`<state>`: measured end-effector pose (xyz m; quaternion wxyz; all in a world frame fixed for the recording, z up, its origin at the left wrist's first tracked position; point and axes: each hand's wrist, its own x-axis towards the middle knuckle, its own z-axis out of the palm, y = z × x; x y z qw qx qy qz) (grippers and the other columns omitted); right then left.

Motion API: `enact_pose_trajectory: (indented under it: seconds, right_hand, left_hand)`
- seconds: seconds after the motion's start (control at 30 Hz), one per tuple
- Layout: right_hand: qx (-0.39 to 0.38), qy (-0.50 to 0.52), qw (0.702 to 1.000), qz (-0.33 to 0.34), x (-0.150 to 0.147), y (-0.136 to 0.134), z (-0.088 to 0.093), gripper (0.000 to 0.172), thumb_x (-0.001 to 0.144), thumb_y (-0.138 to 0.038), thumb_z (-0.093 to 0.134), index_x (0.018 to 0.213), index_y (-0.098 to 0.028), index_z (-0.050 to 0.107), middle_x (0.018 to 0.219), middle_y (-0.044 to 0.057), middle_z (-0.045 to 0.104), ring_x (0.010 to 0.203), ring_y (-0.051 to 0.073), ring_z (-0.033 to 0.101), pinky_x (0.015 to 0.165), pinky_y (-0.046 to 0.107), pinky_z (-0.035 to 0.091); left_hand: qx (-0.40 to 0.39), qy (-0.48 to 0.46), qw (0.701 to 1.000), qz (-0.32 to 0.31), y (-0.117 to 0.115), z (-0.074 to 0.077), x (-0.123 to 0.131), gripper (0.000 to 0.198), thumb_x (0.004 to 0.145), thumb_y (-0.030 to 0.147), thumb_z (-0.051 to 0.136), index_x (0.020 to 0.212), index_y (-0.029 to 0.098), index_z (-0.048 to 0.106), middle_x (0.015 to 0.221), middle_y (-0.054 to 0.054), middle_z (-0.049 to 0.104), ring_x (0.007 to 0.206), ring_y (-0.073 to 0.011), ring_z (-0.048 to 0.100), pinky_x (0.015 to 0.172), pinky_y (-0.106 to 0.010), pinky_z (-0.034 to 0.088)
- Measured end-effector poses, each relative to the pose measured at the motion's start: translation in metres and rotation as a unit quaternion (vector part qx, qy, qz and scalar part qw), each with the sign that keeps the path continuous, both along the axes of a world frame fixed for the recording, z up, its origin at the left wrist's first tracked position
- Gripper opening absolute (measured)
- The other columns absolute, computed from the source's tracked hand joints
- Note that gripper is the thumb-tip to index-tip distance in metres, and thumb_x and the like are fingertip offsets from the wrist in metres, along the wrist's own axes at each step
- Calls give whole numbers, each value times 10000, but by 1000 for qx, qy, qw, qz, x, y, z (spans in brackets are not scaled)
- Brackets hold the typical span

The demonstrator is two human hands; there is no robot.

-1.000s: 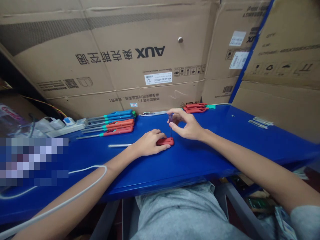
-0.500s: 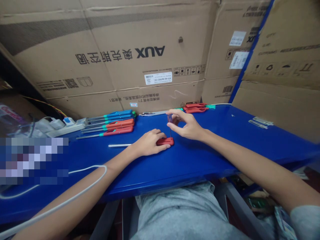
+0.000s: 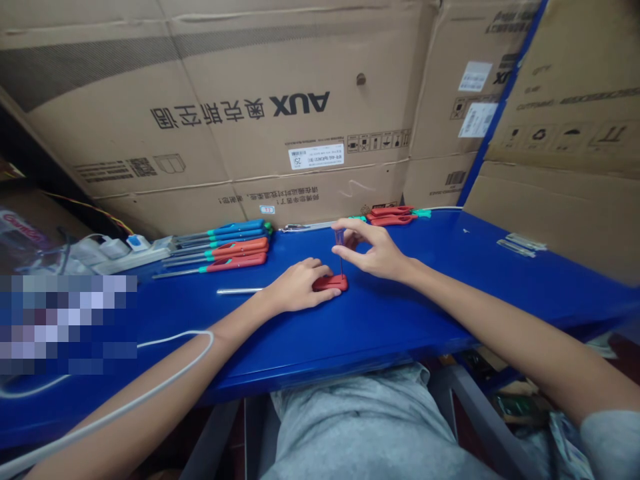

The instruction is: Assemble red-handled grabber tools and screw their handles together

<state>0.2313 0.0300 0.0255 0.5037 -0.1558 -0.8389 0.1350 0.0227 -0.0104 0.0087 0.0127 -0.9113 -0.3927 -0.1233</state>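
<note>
The blue surface [image 3: 280, 347] carries, between its front and back edges, a red lighter [image 3: 327, 283] pinned in the closed grip of the left hand [image 3: 301, 283], while the right hand [image 3: 373, 248] grips an upright screwdriver [image 3: 340, 239], tip at the lighter's right end.

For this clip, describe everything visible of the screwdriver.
The screwdriver is small, with a see-through, faintly purplish handle that looks like plastic and a thin, straight, dark shaft, probably metal. It stands nearly upright, handle up, in the thumb and fingers of the right hand, which partly hide it. The shaft goes down to the right end of the red handle under the left hand. Its tip can't be made out.
</note>
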Motion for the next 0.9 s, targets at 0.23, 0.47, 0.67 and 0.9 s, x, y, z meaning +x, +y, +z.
enact_pose_trajectory:
  seconds: [0.23, 0.47, 0.67, 0.9]
  right_hand:
    - [-4, -2, 1000, 8, 0, -2, 1, 329, 855, -202, 626, 1176, -218, 555, 826, -10, 602, 669, 108, 599, 658, 264, 544]
    - [-24, -12, 999, 33, 1, -3, 0, 356, 871, -180, 570, 1220, -211, 508, 896, 22, 643, 726, 125, 636, 685, 279, 559]
    - [-23, -11, 999, 40, 0, -3, 0, 359, 879, -162, 550, 1230, -213, 492, 901, 25, 659, 745, 131, 650, 692, 288, 560]
    - [-12, -5, 1000, 18, 0, -1, 0, 332, 857, -199, 612, 1180, -212, 537, 856, 3, 619, 684, 113, 614, 657, 273, 551]
  left_hand:
    - [-3, -3, 1000, 1, 1, 0, 0, 437, 917, 532, 512, 1062, 143, 650, 908, -79, 615, 859, -233, 577, 783, -346, 461]
    - [3, 8, 1000, 3, 0, 0, 0, 435, 920, 531, 508, 1060, 145, 652, 901, -75, 614, 858, -230, 570, 768, -336, 453]
    - [3, 8, 1000, 4, 0, 0, 1, 437, 922, 535, 501, 1061, 150, 652, 894, -72, 608, 849, -225, 570, 765, -333, 452]
    - [-3, 1, 1000, 2, 0, 0, 0, 432, 920, 531, 506, 1059, 148, 649, 907, -77, 618, 863, -230, 574, 781, -341, 461]
